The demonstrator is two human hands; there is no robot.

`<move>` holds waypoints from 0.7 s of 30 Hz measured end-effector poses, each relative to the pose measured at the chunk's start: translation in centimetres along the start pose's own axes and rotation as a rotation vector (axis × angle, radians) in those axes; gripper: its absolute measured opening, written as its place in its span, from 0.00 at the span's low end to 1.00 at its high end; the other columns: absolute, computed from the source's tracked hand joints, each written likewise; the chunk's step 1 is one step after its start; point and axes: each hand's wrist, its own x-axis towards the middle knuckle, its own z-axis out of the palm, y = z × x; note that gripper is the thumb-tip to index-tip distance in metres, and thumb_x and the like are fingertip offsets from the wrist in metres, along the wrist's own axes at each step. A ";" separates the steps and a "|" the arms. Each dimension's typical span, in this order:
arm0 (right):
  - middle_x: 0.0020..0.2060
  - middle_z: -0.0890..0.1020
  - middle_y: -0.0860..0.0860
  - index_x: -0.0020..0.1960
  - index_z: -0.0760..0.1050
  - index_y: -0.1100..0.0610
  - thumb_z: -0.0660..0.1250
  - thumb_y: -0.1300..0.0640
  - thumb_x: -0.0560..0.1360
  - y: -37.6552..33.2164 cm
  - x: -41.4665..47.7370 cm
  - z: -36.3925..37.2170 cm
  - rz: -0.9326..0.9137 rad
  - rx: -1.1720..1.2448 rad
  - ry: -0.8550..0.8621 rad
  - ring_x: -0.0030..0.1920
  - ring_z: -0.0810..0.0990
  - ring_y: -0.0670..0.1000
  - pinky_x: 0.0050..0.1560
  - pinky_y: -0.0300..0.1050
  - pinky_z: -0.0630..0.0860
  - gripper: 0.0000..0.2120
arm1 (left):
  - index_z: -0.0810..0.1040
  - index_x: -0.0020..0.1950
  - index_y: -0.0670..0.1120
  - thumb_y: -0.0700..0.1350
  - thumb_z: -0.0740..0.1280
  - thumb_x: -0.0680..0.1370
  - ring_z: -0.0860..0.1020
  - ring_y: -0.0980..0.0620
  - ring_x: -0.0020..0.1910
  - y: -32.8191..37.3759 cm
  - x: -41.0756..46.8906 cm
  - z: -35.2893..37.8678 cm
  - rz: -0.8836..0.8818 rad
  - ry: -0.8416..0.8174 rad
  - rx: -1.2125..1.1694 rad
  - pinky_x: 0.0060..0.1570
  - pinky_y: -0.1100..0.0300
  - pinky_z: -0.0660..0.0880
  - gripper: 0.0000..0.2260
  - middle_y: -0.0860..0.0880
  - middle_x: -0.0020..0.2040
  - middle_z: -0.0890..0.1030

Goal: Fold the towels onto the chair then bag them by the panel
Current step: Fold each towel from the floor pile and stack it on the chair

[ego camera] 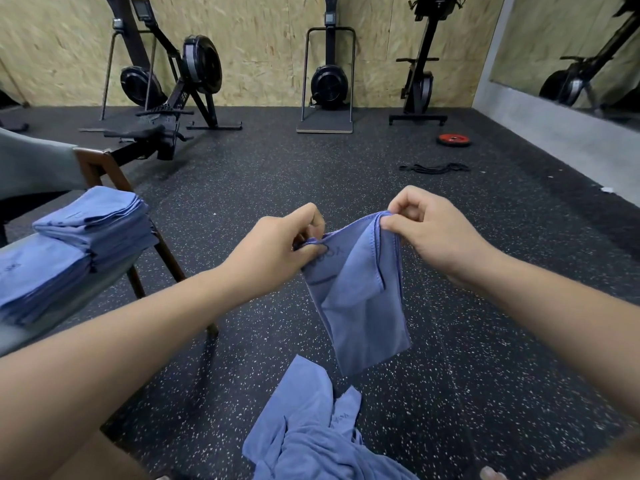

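Note:
A blue towel [360, 299] hangs in front of me, doubled over, its lower end above the floor. My left hand [277, 251] pinches its upper left corner. My right hand [429, 230] pinches the upper right corner, a little higher. At the left, folded blue towels sit on the chair [104, 168]: one stack [100, 223] farther back and another stack [38, 275] nearer me. A loose heap of unfolded blue towels [311, 438] lies on the floor just below the hanging one.
Black speckled rubber flooring [485, 341] spreads ahead. Rowing machines [180, 84] and a ski trainer [329, 81] stand along the chipboard wall. A red weight plate [453, 139] and a black band [434, 168] lie on the floor to the right. A mirror [571, 46] lines the right wall.

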 end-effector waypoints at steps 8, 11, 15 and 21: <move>0.41 0.81 0.65 0.45 0.77 0.54 0.75 0.52 0.76 -0.8 -0.1 0.2 -0.049 0.051 0.044 0.37 0.74 0.53 0.42 0.59 0.75 0.08 | 0.74 0.50 0.51 0.38 0.70 0.78 0.75 0.54 0.34 2.4 -0.2 1.1 0.168 0.076 0.093 0.38 0.56 0.74 0.09 0.56 0.34 0.77; 0.39 0.82 0.63 0.45 0.77 0.53 0.75 0.50 0.74 -0.9 -0.3 0.6 -0.049 0.070 0.055 0.38 0.75 0.53 0.44 0.62 0.77 0.09 | 0.75 0.48 0.51 0.36 0.67 0.78 0.74 0.55 0.36 3.2 -0.2 1.6 0.158 0.098 0.086 0.39 0.54 0.74 0.09 0.56 0.34 0.76; 0.40 0.83 0.61 0.46 0.77 0.57 0.76 0.54 0.76 -1.1 -0.7 1.0 -0.085 0.100 0.003 0.38 0.76 0.51 0.43 0.54 0.74 0.09 | 0.78 0.46 0.51 0.44 0.68 0.77 0.78 0.57 0.37 3.7 -0.3 2.2 0.081 0.089 0.052 0.44 0.52 0.78 0.03 0.57 0.35 0.80; 0.38 0.82 0.51 0.49 0.77 0.60 0.75 0.61 0.79 -1.7 -1.3 1.4 -0.119 0.108 -0.091 0.39 0.77 0.48 0.43 0.44 0.74 0.07 | 0.71 0.41 0.54 0.68 0.73 0.74 0.76 0.60 0.37 3.7 -0.4 2.4 0.028 0.053 0.131 0.38 0.56 0.75 0.21 0.58 0.35 0.77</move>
